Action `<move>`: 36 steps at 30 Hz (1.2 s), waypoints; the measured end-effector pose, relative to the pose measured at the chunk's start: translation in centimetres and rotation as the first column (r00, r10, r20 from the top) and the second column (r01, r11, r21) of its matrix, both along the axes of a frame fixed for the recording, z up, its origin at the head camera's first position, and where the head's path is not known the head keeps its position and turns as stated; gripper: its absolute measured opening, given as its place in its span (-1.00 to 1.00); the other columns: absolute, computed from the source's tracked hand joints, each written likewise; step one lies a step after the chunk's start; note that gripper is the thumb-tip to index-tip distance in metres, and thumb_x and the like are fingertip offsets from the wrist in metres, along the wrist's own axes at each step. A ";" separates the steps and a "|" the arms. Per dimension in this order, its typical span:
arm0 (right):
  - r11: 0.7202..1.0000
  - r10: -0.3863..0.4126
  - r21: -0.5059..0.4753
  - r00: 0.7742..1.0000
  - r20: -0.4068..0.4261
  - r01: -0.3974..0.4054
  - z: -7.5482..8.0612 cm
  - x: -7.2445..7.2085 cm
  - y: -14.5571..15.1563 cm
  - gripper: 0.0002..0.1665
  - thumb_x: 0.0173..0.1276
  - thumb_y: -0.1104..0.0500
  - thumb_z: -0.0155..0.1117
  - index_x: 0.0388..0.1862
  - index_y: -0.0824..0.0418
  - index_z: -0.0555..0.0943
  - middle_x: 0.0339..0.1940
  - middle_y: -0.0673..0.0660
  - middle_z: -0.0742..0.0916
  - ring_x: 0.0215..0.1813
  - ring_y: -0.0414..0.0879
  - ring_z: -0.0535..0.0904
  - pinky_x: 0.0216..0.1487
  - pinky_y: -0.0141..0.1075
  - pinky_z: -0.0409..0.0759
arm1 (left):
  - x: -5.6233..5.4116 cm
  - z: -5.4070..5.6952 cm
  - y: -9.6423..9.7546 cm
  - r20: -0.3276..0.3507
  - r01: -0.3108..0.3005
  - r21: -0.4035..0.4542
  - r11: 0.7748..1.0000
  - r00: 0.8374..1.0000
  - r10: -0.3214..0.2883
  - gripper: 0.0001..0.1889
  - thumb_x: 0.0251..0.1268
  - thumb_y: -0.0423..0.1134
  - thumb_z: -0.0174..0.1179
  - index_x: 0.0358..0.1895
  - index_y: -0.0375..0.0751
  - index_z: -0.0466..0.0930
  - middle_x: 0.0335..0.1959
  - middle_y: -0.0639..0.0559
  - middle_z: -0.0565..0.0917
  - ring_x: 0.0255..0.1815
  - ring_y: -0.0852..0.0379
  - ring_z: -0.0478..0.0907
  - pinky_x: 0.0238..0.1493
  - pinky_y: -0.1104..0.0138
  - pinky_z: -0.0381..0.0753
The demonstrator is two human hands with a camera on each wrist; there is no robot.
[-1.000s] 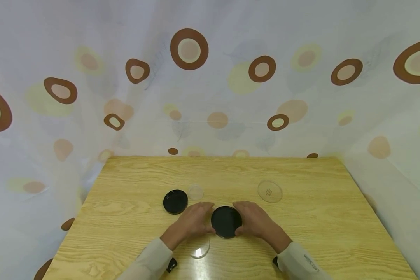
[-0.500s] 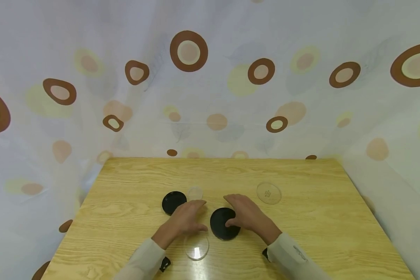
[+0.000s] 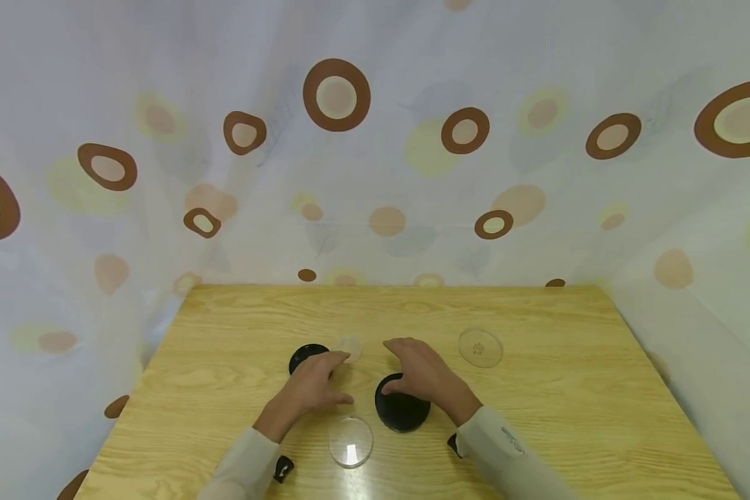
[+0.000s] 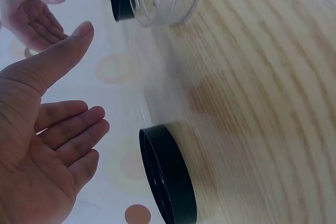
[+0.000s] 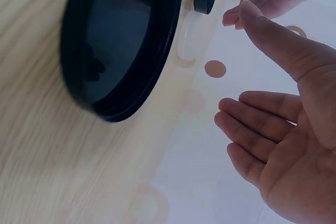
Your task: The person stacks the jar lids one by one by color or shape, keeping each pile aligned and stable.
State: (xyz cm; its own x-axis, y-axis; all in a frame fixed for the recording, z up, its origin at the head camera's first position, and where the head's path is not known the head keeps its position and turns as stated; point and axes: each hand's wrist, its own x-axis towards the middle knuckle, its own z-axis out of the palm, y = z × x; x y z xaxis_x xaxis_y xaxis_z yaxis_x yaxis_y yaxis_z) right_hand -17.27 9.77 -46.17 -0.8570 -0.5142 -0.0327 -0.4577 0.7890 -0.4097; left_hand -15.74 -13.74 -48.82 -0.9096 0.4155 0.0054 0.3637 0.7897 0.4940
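My left hand (image 3: 314, 383) hovers above the table with fingers extended and nothing held, overlapping part of a shallow black round lid (image 3: 302, 353) in the head view. My right hand (image 3: 423, 373) is over the back of a second black lid (image 3: 406, 414), thumb spread away from the fingers; it holds nothing. In the right wrist view that lid (image 5: 123, 51) lies apart from the fingers, its raised rim facing up. A clear round dish (image 3: 351, 442) sits front left of it. The left wrist view shows the left black lid (image 4: 173, 177) below the palm.
A small clear disc (image 3: 350, 348) lies beside the left black lid. Farther right is a larger clear disc (image 3: 480, 348) with printed marks. The wooden table (image 3: 569, 389) is bordered at the back and sides by a patterned curtain (image 3: 387, 153).
Both hands have let go of the second black lid's sides, risen and shifted left and back. The lid stays nearly where it was; the clear dish is now uncovered.
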 end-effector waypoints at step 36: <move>0.999 0.044 0.030 0.999 -0.017 -0.044 0.0 -2.8 -5.9 -0.06 -0.01 -0.05 0.54 0.32 0.25 0.40 0.32 0.17 0.52 0.34 0.10 0.42 0.34 -0.05 0.41 | -1.5 0.0 -5.5 0.076 -0.171 0.077 0.982 0.983 0.166 -0.14 -0.16 -0.12 0.53 0.31 -0.26 0.37 0.28 -0.19 0.47 0.29 -0.21 0.40 0.27 -0.06 0.41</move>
